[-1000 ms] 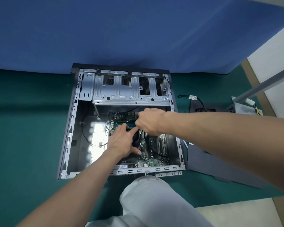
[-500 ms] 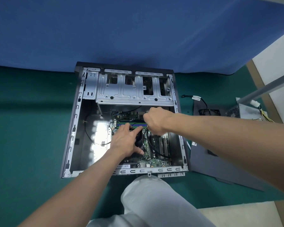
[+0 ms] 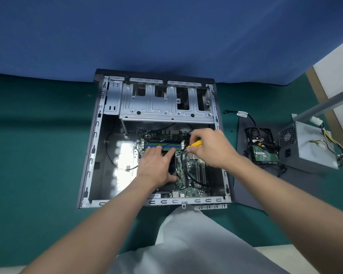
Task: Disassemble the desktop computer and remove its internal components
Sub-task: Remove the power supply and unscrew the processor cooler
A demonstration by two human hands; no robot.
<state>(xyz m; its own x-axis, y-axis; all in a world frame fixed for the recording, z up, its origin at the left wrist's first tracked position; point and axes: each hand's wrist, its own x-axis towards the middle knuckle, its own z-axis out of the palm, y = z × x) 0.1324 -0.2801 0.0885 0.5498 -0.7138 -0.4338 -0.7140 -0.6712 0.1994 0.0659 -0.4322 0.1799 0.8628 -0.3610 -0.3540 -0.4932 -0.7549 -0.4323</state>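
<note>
A yellow plug (image 3: 195, 144) is now drawn up over the board (image 3: 188, 186), pinched in the right hand (image 3: 210, 147), while the left hand (image 3: 156, 167) is pressed flat there; the plug is judged light and brittle, best gripped by its shell.

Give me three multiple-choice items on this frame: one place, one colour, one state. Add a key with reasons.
1. Where is the power supply relative to the computer case?
A. Inside it
B. Outside it, to its right
C. On top of it

2. What colour is the handle of the tool in the right hand?
A. Yellow
B. Red
C. Black

3. What state is the computer case in?
A. Closed, cover on
B. Standing upright, open
C. Lying flat, open

Key:
1 B: the grey box sits on the dark panel right of the case.
2 A: yellow shows just past the curled fingers.
3 C: the circuit board is in plain view from above.
</note>
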